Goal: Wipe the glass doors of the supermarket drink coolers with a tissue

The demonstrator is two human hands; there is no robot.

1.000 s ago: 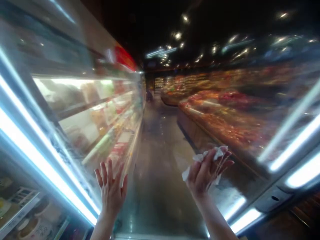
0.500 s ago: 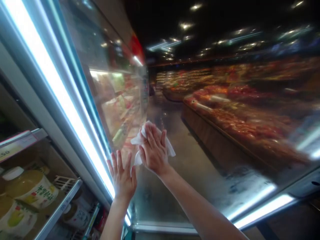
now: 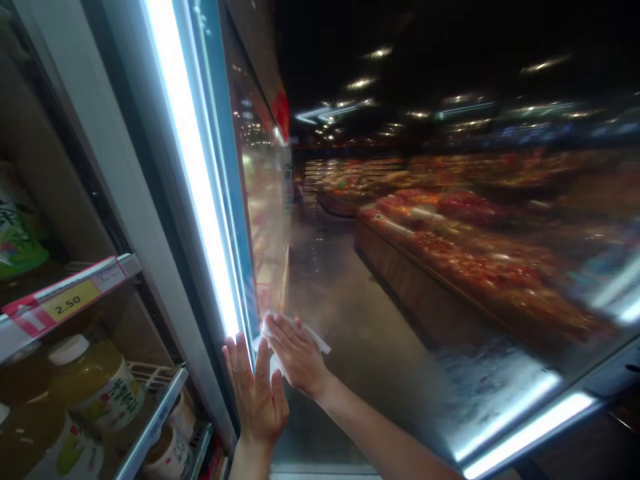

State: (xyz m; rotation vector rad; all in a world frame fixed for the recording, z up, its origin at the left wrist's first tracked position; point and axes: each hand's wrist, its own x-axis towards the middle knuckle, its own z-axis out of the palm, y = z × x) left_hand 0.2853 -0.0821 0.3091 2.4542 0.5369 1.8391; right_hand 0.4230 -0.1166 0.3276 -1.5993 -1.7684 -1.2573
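Observation:
My right hand (image 3: 299, 357) presses a thin white wipe (image 3: 315, 339) against the glass door (image 3: 345, 400), its fingers stretched out and leaning left. Parts of the wipe stick out past the fingertips, to the right and below the palm; the rest is hidden under the hand. Just left of it, my left hand (image 3: 257, 393) is open with fingers apart and holds nothing. Its fingertips lie at the lower end of the bright light strip (image 3: 193, 153) along the door's edge; whether they touch cannot be told. The two hands nearly meet.
At left, shelves hold drink bottles (image 3: 97, 383) behind a price label (image 3: 67, 305) reading 2.50. A second light tube (image 3: 530, 437) crosses the lower right. Beyond the glass, a blurred produce display (image 3: 475, 247) lines an aisle floor (image 3: 320, 273).
My right hand with the wipe has moved down and left, close to my left hand. The view has shifted left, showing more shelf. My left hand appears lower and stays open.

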